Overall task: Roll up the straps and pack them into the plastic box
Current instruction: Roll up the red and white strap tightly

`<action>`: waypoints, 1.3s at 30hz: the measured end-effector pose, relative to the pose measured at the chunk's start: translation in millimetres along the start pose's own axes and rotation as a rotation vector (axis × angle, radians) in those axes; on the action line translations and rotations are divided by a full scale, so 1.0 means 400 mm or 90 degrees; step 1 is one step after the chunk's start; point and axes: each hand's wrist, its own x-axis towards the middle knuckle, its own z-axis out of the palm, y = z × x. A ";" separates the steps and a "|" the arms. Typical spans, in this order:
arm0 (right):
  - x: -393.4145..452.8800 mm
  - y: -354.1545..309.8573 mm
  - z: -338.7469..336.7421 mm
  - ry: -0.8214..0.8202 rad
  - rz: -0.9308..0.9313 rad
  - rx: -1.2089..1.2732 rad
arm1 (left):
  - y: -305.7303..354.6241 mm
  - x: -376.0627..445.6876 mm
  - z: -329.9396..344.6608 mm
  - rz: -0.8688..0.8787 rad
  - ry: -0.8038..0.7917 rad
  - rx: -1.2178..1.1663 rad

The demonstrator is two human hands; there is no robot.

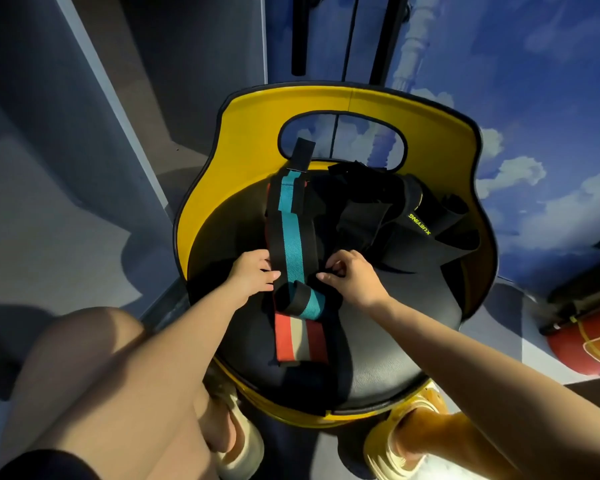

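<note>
A chair (243,140) with a yellow curved back and a round black seat, seen from above; a person's bare arms reach onto the seat from the near side. A black strap with a teal stripe (292,233) lies lengthwise across the seat, its far black end (301,154) resting up against the chair back and its near end curled over into the start of a roll (297,299). The left hand (253,273) lies at the strap's left edge, fingers extended and touching the webbing just above the roll. The right hand (349,277) is at the strap's right edge, fingers bent and pinching the black edge of the strap beside the roll. Under the roll, nearer the viewer, a strap with red, cream and dark red stripes (300,341) lies flat on the seat. A heap of black straps, one with yellow-green lettering (420,223), sits on the far right part of the seat. No plastic box appears in view.
</note>
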 end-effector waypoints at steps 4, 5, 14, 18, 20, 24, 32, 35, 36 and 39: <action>-0.038 0.019 0.004 0.017 -0.146 -0.128 | -0.011 -0.018 0.013 0.018 0.045 0.008; -0.045 0.021 0.004 -0.005 -0.169 -0.154 | -0.013 -0.024 0.017 0.017 0.054 0.014; -0.097 0.009 0.009 -0.220 -0.083 -0.097 | -0.038 -0.093 0.044 -0.104 0.017 0.162; -0.113 0.009 0.010 -0.259 -0.050 -0.098 | -0.046 -0.114 0.052 -0.115 -0.025 0.147; -0.121 0.004 0.009 -0.245 -0.053 -0.068 | -0.053 -0.117 0.054 -0.089 -0.005 0.159; -0.131 -0.008 0.006 -0.250 -0.073 -0.080 | -0.063 -0.120 0.067 -0.018 0.040 0.266; -0.156 -0.022 0.013 -0.105 -0.156 -0.076 | -0.051 -0.134 0.069 -0.049 -0.017 0.229; -0.166 -0.008 0.023 -0.017 -0.254 -0.142 | -0.049 -0.137 0.062 -0.114 -0.039 0.099; -0.169 0.000 0.028 0.014 -0.285 -0.168 | -0.049 -0.137 0.060 -0.128 -0.044 0.068; -0.176 0.011 0.032 0.087 -0.338 -0.202 | -0.043 -0.142 0.056 -0.140 -0.037 -0.075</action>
